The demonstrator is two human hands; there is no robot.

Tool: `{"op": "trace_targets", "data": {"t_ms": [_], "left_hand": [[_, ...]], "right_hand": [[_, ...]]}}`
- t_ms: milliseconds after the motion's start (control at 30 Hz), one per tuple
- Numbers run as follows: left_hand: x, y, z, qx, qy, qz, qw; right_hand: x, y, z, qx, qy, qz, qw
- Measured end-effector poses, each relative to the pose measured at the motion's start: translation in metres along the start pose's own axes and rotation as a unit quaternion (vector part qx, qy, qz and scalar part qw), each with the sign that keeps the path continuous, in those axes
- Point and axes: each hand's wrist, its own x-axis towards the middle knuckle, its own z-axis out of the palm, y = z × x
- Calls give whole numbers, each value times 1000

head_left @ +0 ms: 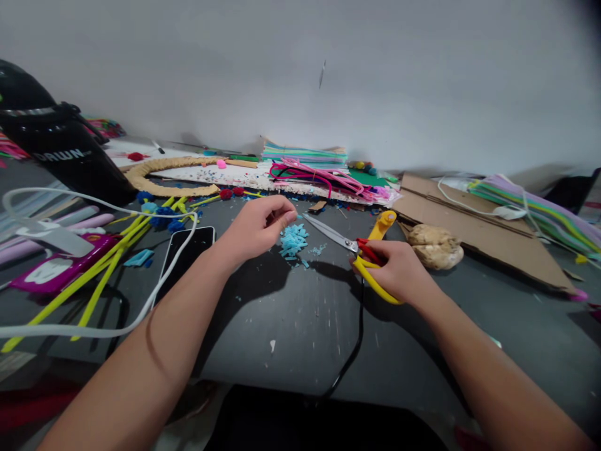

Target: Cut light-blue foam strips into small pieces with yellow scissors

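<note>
My right hand (399, 269) grips a pair of scissors (333, 235) by the yellow and red handles. Their blades look closed and point left toward my other hand. Thumb and fingers of my left hand (263, 225) are pinched together just above a small heap of cut light-blue strips (293, 241). Whatever the pinch holds is mostly hidden; a tiny bit of blue shows near the fingertips. Behind the scissors lies a yellow tool (384, 224), partly covered by my right hand, and a black cord (359, 338) runs from there toward the table's front edge.
A black bottle (61, 144), a looping white cable (141, 313), a phone (188, 250) and yellow pipe cleaners (101, 269) crowd the left. Behind are a tan wrapped ring (136, 181) and pink cords (323, 178). Cardboard (488, 235) and a crumpled beige lump (434, 246) lie right.
</note>
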Motion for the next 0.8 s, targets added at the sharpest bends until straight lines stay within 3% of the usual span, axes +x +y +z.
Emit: {"op": "trace_targets", "data": {"t_ms": [800], "left_hand": [[0, 0, 0, 14, 0, 11, 1000]], "right_hand": [[0, 0, -2, -18, -8, -13, 1000]]}}
